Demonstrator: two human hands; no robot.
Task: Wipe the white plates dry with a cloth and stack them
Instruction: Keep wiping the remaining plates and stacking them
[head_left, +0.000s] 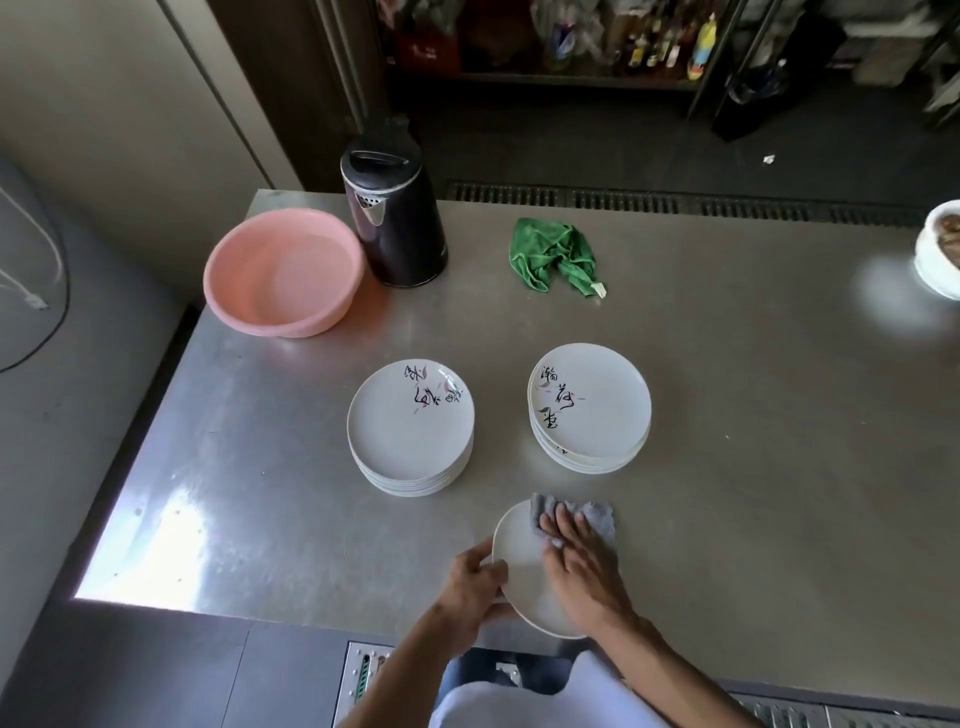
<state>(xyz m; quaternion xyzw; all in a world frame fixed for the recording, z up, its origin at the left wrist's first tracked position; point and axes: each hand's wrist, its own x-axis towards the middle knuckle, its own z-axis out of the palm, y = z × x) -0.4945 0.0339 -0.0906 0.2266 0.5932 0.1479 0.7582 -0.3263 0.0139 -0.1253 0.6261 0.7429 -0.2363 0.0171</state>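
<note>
So, we had our left hand curled round the near-left rim of a round white plate, holding it tilted over the front edge of the brushed steel table. Our right hand lay flat, fingers straight, pressing a crumpled grey cloth onto the plate's face. Just beyond sat two piles of white plates with ink lettering, the left stack and the right stack, set apart from each other. Further back were a pink plastic basin, a black kettle and a bunched green rag.
</note>
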